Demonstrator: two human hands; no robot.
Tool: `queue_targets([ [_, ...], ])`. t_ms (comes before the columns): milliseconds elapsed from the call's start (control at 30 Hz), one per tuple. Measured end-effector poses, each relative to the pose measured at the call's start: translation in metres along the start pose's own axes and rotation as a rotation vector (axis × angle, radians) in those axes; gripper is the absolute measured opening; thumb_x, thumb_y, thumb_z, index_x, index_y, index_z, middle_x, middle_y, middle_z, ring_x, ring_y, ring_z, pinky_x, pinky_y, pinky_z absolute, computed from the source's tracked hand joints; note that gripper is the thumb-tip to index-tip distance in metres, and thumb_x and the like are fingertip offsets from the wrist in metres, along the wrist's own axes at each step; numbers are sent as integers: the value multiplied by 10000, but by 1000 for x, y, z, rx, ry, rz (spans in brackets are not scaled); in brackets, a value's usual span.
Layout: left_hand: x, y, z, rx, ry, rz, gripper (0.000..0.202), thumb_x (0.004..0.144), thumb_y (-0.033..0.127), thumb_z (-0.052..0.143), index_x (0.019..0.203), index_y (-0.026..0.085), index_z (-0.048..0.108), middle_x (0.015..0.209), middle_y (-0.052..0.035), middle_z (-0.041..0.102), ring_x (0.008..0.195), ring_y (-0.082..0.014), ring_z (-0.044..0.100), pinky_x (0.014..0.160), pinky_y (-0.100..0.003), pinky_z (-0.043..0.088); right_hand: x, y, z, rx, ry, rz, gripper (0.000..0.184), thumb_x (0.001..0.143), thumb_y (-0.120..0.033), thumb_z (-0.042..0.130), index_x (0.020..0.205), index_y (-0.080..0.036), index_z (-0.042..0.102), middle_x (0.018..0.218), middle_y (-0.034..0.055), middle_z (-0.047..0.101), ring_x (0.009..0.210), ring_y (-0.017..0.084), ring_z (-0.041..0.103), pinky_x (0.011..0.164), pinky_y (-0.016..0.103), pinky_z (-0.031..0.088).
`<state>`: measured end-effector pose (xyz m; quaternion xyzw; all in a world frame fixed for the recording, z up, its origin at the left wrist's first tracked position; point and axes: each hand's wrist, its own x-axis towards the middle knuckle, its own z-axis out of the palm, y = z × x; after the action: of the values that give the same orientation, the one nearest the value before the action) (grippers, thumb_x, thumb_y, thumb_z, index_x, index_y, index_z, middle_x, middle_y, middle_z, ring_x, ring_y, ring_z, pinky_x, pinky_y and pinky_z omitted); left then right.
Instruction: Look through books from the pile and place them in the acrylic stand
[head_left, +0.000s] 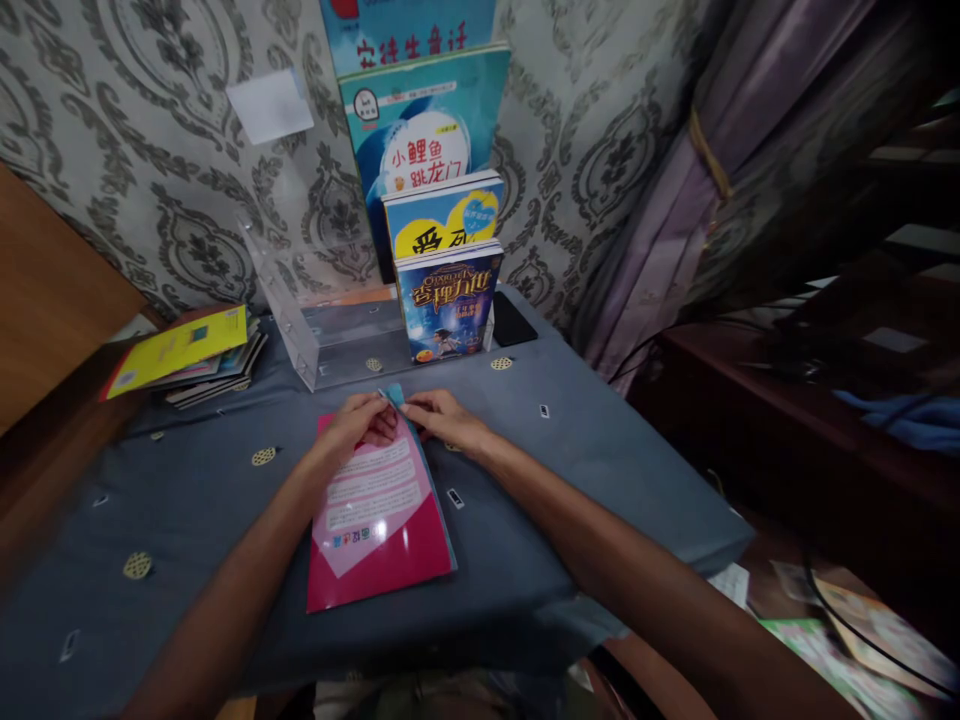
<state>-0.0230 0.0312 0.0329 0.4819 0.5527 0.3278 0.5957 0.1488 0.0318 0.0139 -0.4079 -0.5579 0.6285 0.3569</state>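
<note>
A glossy pink and red book (pixel 386 555) lies on the cloth-covered table, its print upside down to me. At its far right corner a bit of light blue paper or cover (pixel 394 395) stands up. My left hand (pixel 364 420) rests on the far edge with its fingers curled in at that corner. From the other side, my right hand (pixel 444 415) pinches the same blue corner between thumb and fingers. The fingertips partly hide what they grip there.
Behind the hands, a clear acrylic rack (pixel 300 345) holds several upright books (pixel 450 310) on its right side. A dark phone (pixel 514 320) lies beside it. At the left is a stack of books (pixel 199 350) with a yellow one on top. A purple curtain (pixel 660 180) hangs right.
</note>
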Motion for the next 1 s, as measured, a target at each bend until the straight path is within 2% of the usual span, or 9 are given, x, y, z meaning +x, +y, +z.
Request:
queue_targets([
  [167,2,-16,4,58,52,138,326,795,479,663,811,178,539,645,27,595,492,-92,573,464,-185,470,3,6,0,10,6,6,66,753,-104,663,741,-155,622,571,-68,577,513,83,522,518,188,434],
  [233,1,-20,2,141,96,223,293,826,470,619,859,193,528,668,27,592,524,-115,582,499,-218,486,5,9,1,-6,37,13,97,739,-66,626,773,-157,631,571,-67,588,503,86,525,516,190,426],
  [300,0,-20,-2,349,219,375,202,873,399,565,909,201,546,759,-5,626,657,-154,623,621,-276,530,5,10,2,-22,49,4,130,743,-61,610,820,-158,648,589,-58,608,511,88,537,514,186,422],
  [367,0,-20,-7,645,358,547,137,904,321,530,957,205,580,922,-51,659,882,-204,632,818,-349,528,6,11,3,-22,50,-11,153,754,-74,615,868,-163,664,607,-52,621,516,89,544,507,180,419],
  [467,2,-23,-14,953,447,673,170,937,267,499,1051,200,606,1077,-85,650,1070,-252,574,974,-416,459,7,13,3,-15,49,-23,158,761,-86,618,884,-168,672,587,-56,609,500,93,542,491,182,426],
  [667,-2,-28,-7,1142,400,800,255,975,218,470,1199,169,580,1180,-105,632,1126,-260,545,961,-408,454,10,16,0,-167,104,-70,135,757,-72,609,833,-162,674,549,-65,585,460,92,523,470,190,411],
  [767,-7,-26,1,1265,340,783,262,982,200,456,1198,173,601,1176,-105,641,1091,-259,563,927,-404,465,6,10,-1,-350,159,-71,165,780,-73,595,883,-162,687,567,-53,606,485,106,553,506,204,432],
  [900,-8,-28,3,1362,281,719,310,993,196,422,1243,165,602,1195,-116,650,1090,-254,595,933,-410,484,-8,-3,2,-761,284,-147,240,840,-109,571,1030,-183,697,850,41,737,786,180,684,710,258,508],
  [1000,-8,-36,-7,1330,208,760,347,985,191,416,1289,149,578,1303,-124,625,1189,-235,584,1027,-397,469,-17,-6,12,-1026,323,-283,264,903,-132,506,1088,-174,690,1066,115,726,1021,237,662,850,317,515],
])
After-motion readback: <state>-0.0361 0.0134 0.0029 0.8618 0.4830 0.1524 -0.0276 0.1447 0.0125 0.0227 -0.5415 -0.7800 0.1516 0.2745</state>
